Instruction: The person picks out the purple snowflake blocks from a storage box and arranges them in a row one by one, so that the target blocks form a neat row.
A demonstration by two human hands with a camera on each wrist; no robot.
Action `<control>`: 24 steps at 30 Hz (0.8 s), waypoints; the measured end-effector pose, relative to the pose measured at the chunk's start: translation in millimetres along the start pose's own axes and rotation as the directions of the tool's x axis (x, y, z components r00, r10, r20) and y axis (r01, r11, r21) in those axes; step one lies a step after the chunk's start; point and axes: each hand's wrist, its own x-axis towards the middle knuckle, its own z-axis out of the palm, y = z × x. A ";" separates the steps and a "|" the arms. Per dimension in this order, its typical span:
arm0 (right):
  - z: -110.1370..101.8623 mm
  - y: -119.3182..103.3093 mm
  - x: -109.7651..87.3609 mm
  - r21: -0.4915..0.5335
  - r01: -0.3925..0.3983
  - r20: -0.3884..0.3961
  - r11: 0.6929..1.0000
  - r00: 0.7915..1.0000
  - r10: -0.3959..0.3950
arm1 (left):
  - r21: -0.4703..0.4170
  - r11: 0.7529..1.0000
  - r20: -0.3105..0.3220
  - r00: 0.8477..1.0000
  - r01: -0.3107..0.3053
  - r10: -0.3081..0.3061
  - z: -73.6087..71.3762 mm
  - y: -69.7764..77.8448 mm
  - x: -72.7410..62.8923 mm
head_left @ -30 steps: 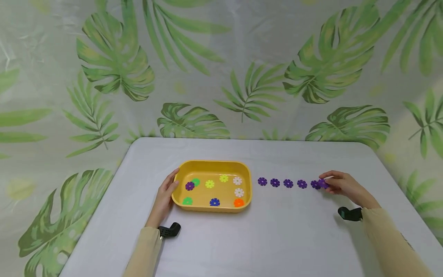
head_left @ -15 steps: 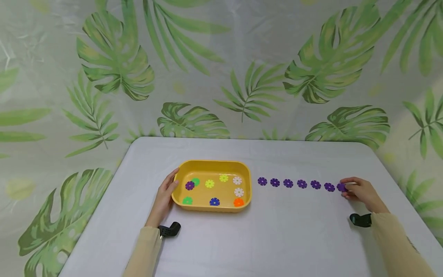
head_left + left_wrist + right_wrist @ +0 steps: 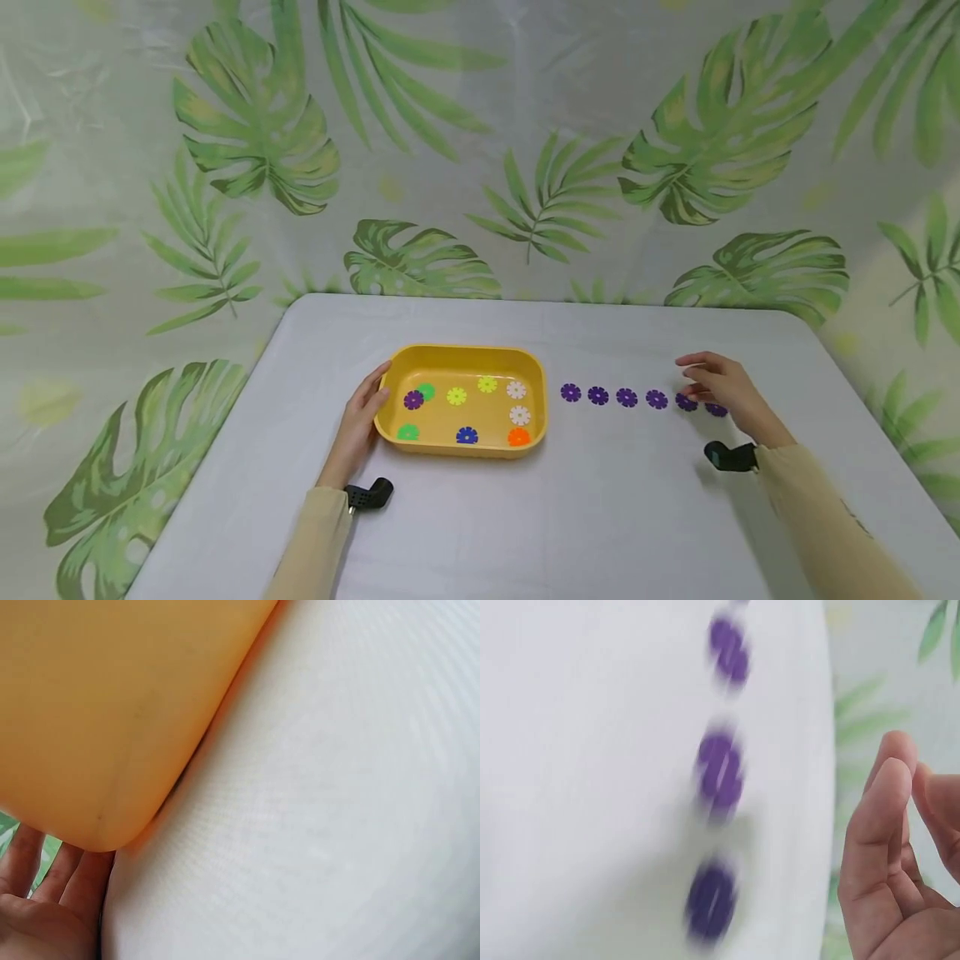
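Observation:
My left hand point(image 3: 358, 425) lies against the left end of a yellow tray point(image 3: 460, 451), thumb at the rim. In the left wrist view, its fingers point(image 3: 56, 874) stretch along the tray's outer wall. My right hand point(image 3: 727, 392) hovers over the right end of a row of purple snowflake discs point(image 3: 626, 397), overlapping part of it. Seen from the right wrist, the thumb and fingers point(image 3: 874, 832) hold nothing and stand beside the discs point(image 3: 720, 772), which are blurred. The row's far right end is hidden behind the hand.
Inside the tray lie several flower-shaped discs: a purple one point(image 3: 413, 400) overlapping a green one point(image 3: 427, 392), plus yellow, white, blue point(image 3: 467, 435) and orange point(image 3: 518, 437) ones. A white cloth covers the table point(image 3: 540, 525); a leaf-patterned sheet point(image 3: 555, 200) hangs behind.
My right hand carried a purple disc rightward to the row's end, let it go there, then came back left with nothing in its fingers. The left hand kept its place at the tray.

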 end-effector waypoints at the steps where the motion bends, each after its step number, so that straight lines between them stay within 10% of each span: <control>1: 9.0 -9.3 2.9 0.016 0.021 0.027 1.000 0.999 -0.022 | -0.001 1.000 0.002 1.000 -0.002 0.002 0.0 -0.1 0.2; 14: 150.4 -118.5 41.0 0.131 0.096 0.371 0.987 0.918 -0.139 | 0.011 1.000 -0.012 1.000 0.006 -0.006 0.5 0.3 0.9; 24: 242.8 -153.8 61.5 0.166 0.041 0.551 0.985 0.825 -0.127 | 0.004 1.000 -0.027 0.999 -0.017 0.017 -7.6 -22.4 11.4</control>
